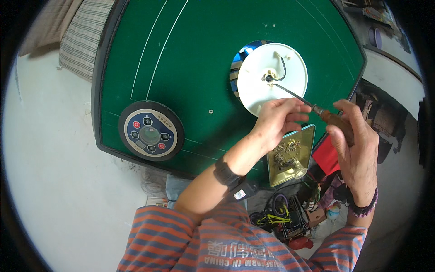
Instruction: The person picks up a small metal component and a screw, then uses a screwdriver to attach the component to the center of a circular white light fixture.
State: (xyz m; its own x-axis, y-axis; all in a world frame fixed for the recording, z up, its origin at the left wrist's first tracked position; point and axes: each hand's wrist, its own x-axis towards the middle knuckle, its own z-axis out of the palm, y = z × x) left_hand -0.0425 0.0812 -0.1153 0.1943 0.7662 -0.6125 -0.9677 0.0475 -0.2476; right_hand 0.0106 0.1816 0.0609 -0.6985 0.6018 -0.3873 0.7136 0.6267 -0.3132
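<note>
A long thin screwdriver (337, 121) with a brown handle points up and left, its tip near the centre of a round white plastic disc (253, 86). My right hand (358, 145) is wrapped round the handle, with thumb and forefinger on either side. Close by, my left hand (283, 117) has curled fingers at the shaft, beside the disc's lower edge. A black cable (284, 68) loops out of the disc's middle. Below my left hand, a shallow yellowish tray (302, 136) holds many small screws (285, 152) and a small clear cup (299, 170).
The disc partly covers a round opening with blue parts (234, 75) in the green felt table (204, 54). A round black control panel (176, 136) with buttons lies at the left. A small washer-like piece (211, 111) sits between. Below are a yellow-green toy bicycle (276, 219) and clutter.
</note>
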